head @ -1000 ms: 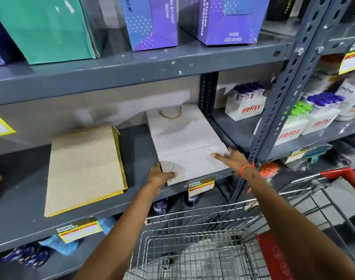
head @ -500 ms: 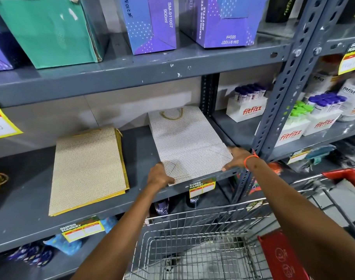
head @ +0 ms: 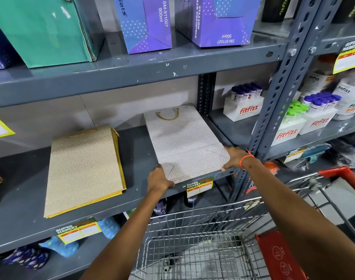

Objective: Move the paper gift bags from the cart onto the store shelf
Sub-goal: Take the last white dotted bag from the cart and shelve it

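Two stacks of flat paper gift bags lie on the grey store shelf [head: 136, 156] in the middle of the frame. The white dotted bag [head: 184, 142], with a gold cord handle at its far end, rests at centre right, its near edge at the shelf's front lip. The left hand [head: 159, 179] curls over the bag's near left corner and the shelf edge, fingers closed on the paper. The right hand [head: 234, 158], with an orange string at the wrist, clasps the near right corner, thumb under the edge. Left of centre, apart from the white bag, lies the gold patterned stack [head: 84, 170], several bags deep, squared flat on the same shelf. Yellow price tags [head: 198, 186] hang from the shelf's front. On the shelf above, at the top of the frame, stand a green box [head: 45, 31] and purple bottle boxes [head: 146, 23]. At right, white fitfizz cartons [head: 243, 109] hold capped tubes. The wire cart [head: 192, 249] fills the lower centre, with a red handle [head: 342, 174] at lower right.
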`<control>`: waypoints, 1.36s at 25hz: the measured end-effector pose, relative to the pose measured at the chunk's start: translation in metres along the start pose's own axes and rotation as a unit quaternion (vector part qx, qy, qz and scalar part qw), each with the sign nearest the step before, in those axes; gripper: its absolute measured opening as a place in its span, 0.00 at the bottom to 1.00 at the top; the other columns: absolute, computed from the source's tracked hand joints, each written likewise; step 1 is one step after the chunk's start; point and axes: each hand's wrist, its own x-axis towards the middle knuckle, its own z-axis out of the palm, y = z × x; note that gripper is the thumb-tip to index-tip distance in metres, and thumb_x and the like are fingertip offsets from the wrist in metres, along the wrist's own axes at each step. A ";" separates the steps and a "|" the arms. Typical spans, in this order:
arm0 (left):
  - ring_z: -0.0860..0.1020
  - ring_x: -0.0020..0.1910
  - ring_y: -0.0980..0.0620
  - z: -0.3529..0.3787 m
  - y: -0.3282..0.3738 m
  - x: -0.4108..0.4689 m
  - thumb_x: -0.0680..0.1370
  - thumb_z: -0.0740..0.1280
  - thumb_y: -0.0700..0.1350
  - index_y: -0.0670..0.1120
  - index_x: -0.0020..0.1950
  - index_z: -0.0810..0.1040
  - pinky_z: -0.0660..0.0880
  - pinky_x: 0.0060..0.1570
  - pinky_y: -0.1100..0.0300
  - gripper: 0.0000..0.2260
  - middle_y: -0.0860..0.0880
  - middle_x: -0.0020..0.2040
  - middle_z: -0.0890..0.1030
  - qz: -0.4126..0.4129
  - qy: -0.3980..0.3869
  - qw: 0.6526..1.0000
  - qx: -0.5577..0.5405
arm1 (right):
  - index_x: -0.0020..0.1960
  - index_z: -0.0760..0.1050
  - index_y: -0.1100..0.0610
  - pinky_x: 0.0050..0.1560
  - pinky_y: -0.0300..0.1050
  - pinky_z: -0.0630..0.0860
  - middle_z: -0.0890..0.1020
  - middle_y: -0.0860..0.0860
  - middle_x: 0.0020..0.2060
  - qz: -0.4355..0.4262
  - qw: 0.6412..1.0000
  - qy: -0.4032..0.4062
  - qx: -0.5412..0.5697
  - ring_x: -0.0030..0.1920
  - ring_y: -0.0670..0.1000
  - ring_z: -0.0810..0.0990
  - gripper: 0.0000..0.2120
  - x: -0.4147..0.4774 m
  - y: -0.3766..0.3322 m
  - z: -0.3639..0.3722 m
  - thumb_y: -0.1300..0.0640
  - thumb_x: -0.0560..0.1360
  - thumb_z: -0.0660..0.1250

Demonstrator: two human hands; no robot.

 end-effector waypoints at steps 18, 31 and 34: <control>0.81 0.53 0.44 -0.007 -0.001 0.001 0.62 0.79 0.49 0.38 0.56 0.78 0.77 0.53 0.54 0.26 0.41 0.52 0.83 -0.014 0.002 0.999 0.047 | 0.70 0.64 0.64 0.66 0.52 0.71 0.73 0.62 0.66 0.019 0.999 0.009 -0.043 0.67 0.61 0.72 0.41 -0.015 -0.010 -0.004 0.50 0.65 0.77; 0.77 0.59 0.39 -0.038 -0.031 -0.008 0.63 0.80 0.46 0.34 0.57 0.73 0.75 0.56 0.49 0.30 0.37 0.59 0.78 0.012 -0.032 0.999 0.013 | 0.64 0.74 0.63 0.61 0.50 0.76 0.78 0.59 0.64 0.033 0.983 0.049 -0.173 0.65 0.59 0.76 0.21 -0.045 -0.137 0.000 0.64 0.71 0.71; 0.78 0.61 0.39 -0.072 -0.063 -0.008 0.65 0.78 0.42 0.32 0.59 0.73 0.75 0.59 0.46 0.28 0.34 0.61 0.78 0.035 -0.012 0.998 -0.051 | 0.61 0.75 0.64 0.56 0.50 0.77 0.79 0.61 0.61 -0.024 0.990 0.023 -0.135 0.61 0.61 0.79 0.24 -0.051 -0.203 0.014 0.60 0.67 0.76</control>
